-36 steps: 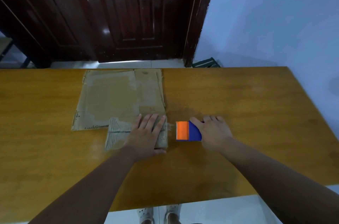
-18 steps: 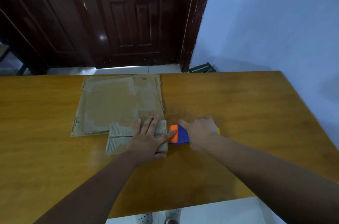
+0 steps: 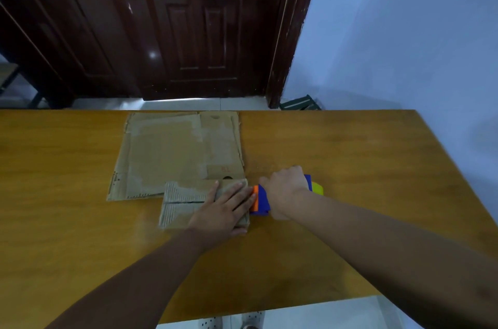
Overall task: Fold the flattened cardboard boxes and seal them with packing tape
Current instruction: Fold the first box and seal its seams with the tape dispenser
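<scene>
Wooden tabletop (image 3: 363, 167), dark door behind. Right hand (image 3: 285, 189) in closed grip round tape dispenser (image 3: 262, 202), orange end at edge of folded cardboard (image 3: 183, 204). Left hand (image 3: 226, 208) flat, fingers straight, pressing that cardboard down; flattened sheets (image 3: 167, 156) just beyond. Sealing step, apparently starting: draw dispenser leftward across fold. Tape roll hidden under grip.

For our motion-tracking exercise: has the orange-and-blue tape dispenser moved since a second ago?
Yes. Gripped by the right hand, the tape dispenser has slid left; its gap to the small folded cardboard piece has closed.
</scene>
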